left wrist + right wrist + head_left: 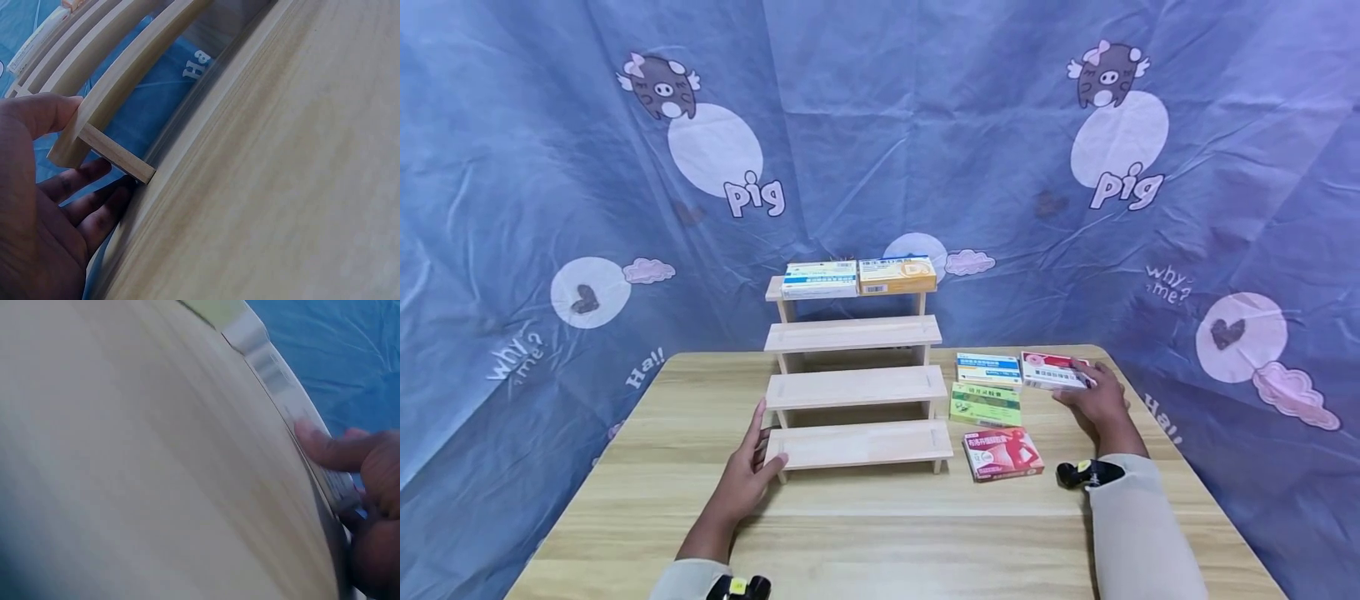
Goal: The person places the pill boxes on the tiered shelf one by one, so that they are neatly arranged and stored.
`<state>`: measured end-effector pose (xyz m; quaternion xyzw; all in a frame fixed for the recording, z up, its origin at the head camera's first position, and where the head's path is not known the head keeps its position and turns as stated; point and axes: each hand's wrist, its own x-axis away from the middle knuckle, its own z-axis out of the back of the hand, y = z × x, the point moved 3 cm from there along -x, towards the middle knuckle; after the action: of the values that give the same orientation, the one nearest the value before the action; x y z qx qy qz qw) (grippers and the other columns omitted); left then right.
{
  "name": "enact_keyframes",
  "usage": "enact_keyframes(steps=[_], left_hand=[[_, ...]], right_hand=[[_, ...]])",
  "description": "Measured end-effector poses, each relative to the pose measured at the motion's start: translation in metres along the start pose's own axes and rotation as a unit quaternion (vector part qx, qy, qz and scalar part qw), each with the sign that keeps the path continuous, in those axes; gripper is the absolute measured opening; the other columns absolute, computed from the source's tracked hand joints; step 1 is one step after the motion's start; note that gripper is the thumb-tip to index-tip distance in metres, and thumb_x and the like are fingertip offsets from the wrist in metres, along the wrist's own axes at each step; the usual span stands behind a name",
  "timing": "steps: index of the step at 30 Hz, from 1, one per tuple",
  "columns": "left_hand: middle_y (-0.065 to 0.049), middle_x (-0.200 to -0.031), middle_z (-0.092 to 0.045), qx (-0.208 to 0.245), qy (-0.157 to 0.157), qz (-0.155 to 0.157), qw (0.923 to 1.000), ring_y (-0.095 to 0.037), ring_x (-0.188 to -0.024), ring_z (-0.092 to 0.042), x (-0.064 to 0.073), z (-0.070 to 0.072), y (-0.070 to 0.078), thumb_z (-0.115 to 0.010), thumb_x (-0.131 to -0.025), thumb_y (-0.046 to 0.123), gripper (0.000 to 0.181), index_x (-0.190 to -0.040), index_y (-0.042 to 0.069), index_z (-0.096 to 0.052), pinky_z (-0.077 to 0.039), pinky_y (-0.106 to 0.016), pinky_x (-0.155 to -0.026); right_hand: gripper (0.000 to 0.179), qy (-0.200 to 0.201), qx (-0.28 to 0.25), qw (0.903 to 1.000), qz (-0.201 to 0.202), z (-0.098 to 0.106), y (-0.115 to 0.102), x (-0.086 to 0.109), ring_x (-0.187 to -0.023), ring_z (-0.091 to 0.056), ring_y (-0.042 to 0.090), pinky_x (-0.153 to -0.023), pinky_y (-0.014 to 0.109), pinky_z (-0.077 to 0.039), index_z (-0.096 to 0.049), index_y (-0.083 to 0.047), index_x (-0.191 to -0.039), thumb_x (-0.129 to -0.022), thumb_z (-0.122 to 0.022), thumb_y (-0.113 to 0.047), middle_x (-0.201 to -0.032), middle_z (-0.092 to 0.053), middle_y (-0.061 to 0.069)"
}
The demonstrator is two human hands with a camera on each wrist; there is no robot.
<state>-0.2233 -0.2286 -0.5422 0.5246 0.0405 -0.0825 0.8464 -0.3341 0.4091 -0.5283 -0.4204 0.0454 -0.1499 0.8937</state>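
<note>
A four-step wooden display rack (pixel 857 446) stands on the table. My left hand (pixel 748 479) holds the left end of its lowest step; in the left wrist view the thumb (pixel 59 112) lies on top of the board and the fingers are below it. At the back right, my right hand (pixel 1099 396) grips the right end of a red-and-white medicine box (pixel 1048 372) lying flat. In the right wrist view the thumb (pixel 325 447) lies against the long side of the box; its far end is hidden by the hand.
Beside the gripped box lie a blue-and-white medicine box (pixel 988 368), a green box (pixel 985 405) and a pinkish-red box (pixel 1003 454). On the rack's top step sit a white-and-blue box (pixel 820 280) and an orange-and-white box (pixel 897 276). A blue patterned cloth (pixel 865 150) hangs behind the table (pixel 895 550).
</note>
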Motion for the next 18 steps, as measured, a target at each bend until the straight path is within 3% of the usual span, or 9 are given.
enact_keyframes(steps=[3, 7, 10, 13, 18], left_hand=[[-0.029, -0.163, -0.052, -0.004, 0.000, 0.002, 1.0000, -0.049, -0.146, -0.058, 0.001, -0.001, 0.001, -0.069, -0.108, 0.020, 0.097, -0.178, 0.030, -0.003, -0.051, -0.039, -0.114], [-0.030, -0.162, -0.053, -0.004, 0.000, -0.003, 1.0000, -0.049, -0.146, -0.058, 0.003, 0.001, 0.004, -0.070, -0.108, 0.021, 0.096, -0.178, 0.027, -0.005, -0.052, -0.039, -0.113], [-0.030, -0.161, -0.053, 0.005, -0.001, -0.008, 1.0000, -0.048, -0.144, -0.060, 0.003, 0.001, 0.003, -0.070, -0.108, 0.020, 0.095, -0.179, 0.026, -0.006, -0.053, -0.030, -0.109], [-0.030, -0.161, -0.054, 0.009, -0.001, -0.013, 0.9999, -0.048, -0.143, -0.061, 0.003, 0.000, 0.003, -0.070, -0.108, 0.020, 0.096, -0.179, 0.025, -0.006, -0.052, -0.023, -0.106], [-0.029, -0.162, -0.054, 0.011, 0.003, -0.015, 0.9998, -0.048, -0.144, -0.060, 0.002, 0.000, 0.000, -0.070, -0.108, 0.019, 0.096, -0.178, 0.027, -0.006, -0.050, -0.019, -0.106]], right_hand=[[0.100, -0.040, -0.013, 0.9987, 0.029, 0.009, 0.001, -0.002, -0.163, 0.003, 0.066, -0.128, 0.081, -0.002, -0.021, -0.016, -0.173, -0.096, -0.083, -0.012, -0.181, 0.007, 0.030], [0.101, -0.072, -0.014, 0.9960, 0.051, 0.015, 0.003, -0.008, -0.163, 0.005, 0.065, -0.129, 0.079, -0.002, -0.018, -0.013, -0.173, -0.095, -0.083, -0.010, -0.179, 0.008, 0.032], [0.099, -0.084, -0.016, 0.9950, 0.052, 0.015, 0.005, -0.012, -0.163, 0.009, 0.064, -0.129, 0.078, 0.000, -0.020, -0.012, -0.172, -0.095, -0.082, -0.008, -0.179, 0.010, 0.031], [0.093, -0.084, -0.011, 0.9950, 0.052, 0.014, 0.006, -0.015, -0.164, 0.004, 0.063, -0.130, 0.077, -0.003, -0.026, -0.007, -0.170, -0.095, -0.080, -0.005, -0.180, 0.005, 0.030], [0.086, -0.070, -0.025, 0.9965, 0.039, 0.011, 0.005, -0.017, -0.161, -0.021, 0.062, -0.131, 0.072, -0.020, -0.029, 0.000, -0.169, -0.097, -0.076, 0.001, -0.180, -0.004, 0.031]])
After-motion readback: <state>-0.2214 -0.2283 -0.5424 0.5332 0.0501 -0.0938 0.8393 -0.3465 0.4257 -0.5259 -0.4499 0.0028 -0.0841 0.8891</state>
